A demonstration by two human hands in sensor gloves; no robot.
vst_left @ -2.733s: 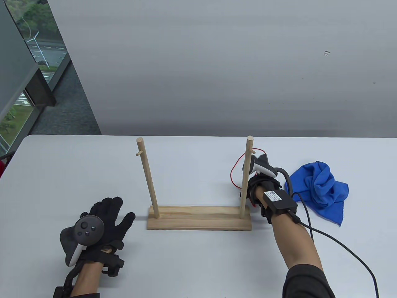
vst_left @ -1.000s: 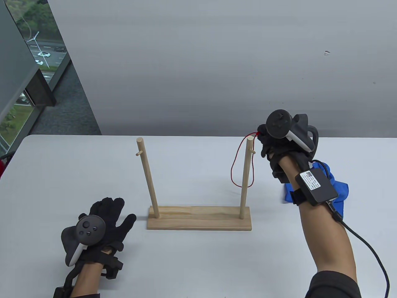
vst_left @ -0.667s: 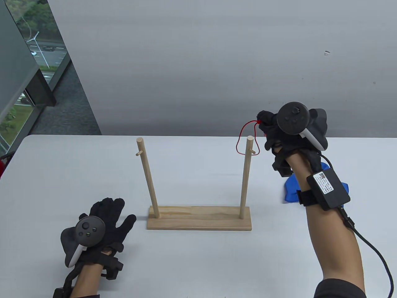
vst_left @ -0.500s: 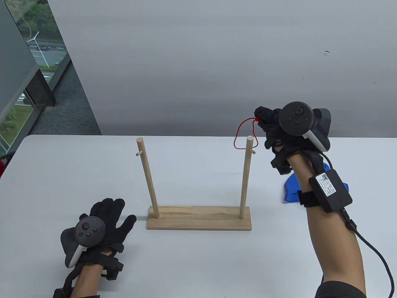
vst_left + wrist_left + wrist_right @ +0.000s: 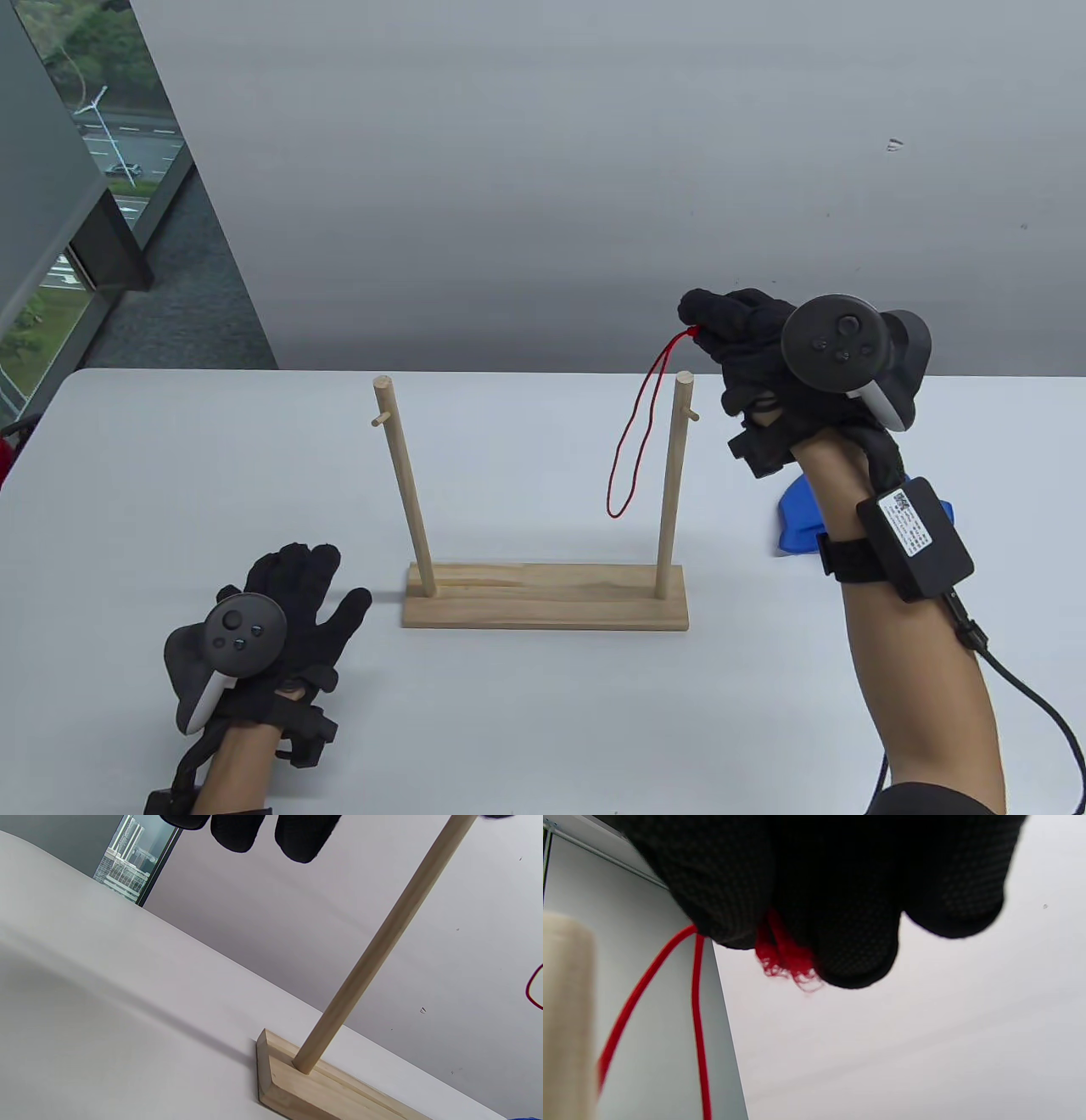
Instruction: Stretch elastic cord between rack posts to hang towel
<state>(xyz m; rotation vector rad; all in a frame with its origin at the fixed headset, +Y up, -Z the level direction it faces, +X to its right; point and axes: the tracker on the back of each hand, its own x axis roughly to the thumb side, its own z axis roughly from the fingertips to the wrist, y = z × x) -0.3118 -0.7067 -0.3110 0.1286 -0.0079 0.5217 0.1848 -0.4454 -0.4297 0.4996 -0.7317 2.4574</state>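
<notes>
A wooden rack [image 5: 543,598] with a left post [image 5: 403,484] and a right post [image 5: 672,475] stands mid-table. My right hand [image 5: 721,327] is raised above and right of the right post's top. It pinches the knotted end of a red elastic cord loop [image 5: 635,441], which hangs free just left of that post. The right wrist view shows the fingertips [image 5: 857,955] pinching the frayed red knot [image 5: 787,961]. My left hand [image 5: 284,603] rests flat and open on the table, left of the rack base. The blue towel [image 5: 797,522] lies mostly hidden behind my right forearm.
The left wrist view shows the rack base [image 5: 322,1090], the left post [image 5: 373,950] and a bit of the cord [image 5: 532,988] at the right edge. A black cable [image 5: 1031,713] trails from my right wrist to the table's front right.
My right hand lifted the cord from the foot of the right post up over its top. The loop came free of the post and now hangs to its left. The left hand stayed put.
</notes>
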